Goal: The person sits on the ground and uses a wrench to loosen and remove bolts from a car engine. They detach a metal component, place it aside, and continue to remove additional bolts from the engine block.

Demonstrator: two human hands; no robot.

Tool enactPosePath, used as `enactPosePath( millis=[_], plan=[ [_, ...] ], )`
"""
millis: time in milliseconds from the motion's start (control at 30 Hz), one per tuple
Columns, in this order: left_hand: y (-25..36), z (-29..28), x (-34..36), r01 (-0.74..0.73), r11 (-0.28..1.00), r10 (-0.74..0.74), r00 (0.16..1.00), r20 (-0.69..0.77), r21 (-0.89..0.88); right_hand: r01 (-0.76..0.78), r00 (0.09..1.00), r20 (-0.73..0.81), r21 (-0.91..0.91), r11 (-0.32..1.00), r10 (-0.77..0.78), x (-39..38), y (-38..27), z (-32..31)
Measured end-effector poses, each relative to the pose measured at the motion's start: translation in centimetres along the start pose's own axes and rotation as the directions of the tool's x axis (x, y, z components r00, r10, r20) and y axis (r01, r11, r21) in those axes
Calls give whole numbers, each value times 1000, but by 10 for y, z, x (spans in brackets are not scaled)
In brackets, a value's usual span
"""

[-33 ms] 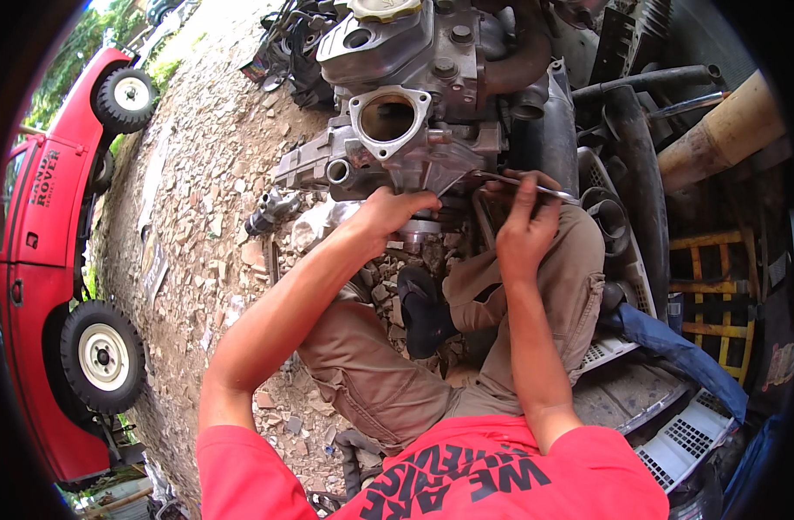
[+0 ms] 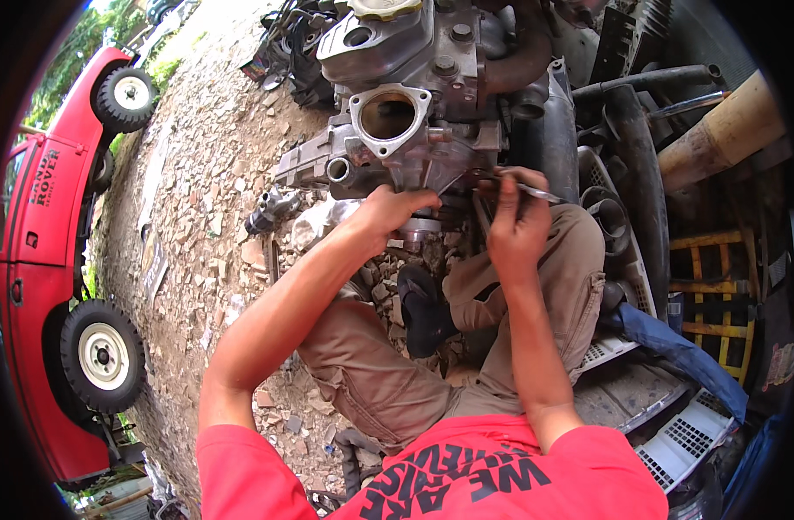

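A greasy metal engine stands in front of me, with a three-bolt flange opening toward me. My left hand is closed around the lower edge of its front housing. The thumb lies along the underside, and the other fingers are mostly hidden. To the right, my right hand pinches a slim silver wrench between thumb and fingers. The wrench's far end reaches the engine's lower right side, where dark parts and my fingers hide its tip.
Below the engine sits a round metal pulley-like part. A loose metal fitting lies on the rubble ground. At right are a white plastic crate, pipes and a yellow rack. A red vehicle stands at far left.
My right hand has shifted slightly left and turned with the wrench, and less of the handle sticks out on the right. My left hand stays in place on the engine.
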State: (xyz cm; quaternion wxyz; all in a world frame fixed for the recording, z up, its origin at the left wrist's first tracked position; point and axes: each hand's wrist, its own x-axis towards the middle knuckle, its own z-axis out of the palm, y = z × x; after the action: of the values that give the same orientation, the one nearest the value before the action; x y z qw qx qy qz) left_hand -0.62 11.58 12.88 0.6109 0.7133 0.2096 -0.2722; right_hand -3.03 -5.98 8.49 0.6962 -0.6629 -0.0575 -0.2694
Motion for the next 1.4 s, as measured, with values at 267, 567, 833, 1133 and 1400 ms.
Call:
enactPosePath(
  millis=[267,567,833,1133,1400],
  plan=[
    [1,-2,1,17,1000,-17,1000,7,9,142,980,144,-12,990,-139,8,0,-10],
    [-1,-2,5,7,1000,-7,1000,13,-1,75,989,109,221,972,-101,6,14,-15],
    [-3,-4,5,29,1000,-29,999,38,3,-59,995,97,340,938,28,-5,18,-10],
    [-1,-5,5,10,1000,-10,1000,28,7,-571,805,12,290,768,594,2,31,-17],
    [-1,-4,5,15,999,-16,1000,22,28,-749,655,262,349,563,709,-2,36,0]
  ],
)
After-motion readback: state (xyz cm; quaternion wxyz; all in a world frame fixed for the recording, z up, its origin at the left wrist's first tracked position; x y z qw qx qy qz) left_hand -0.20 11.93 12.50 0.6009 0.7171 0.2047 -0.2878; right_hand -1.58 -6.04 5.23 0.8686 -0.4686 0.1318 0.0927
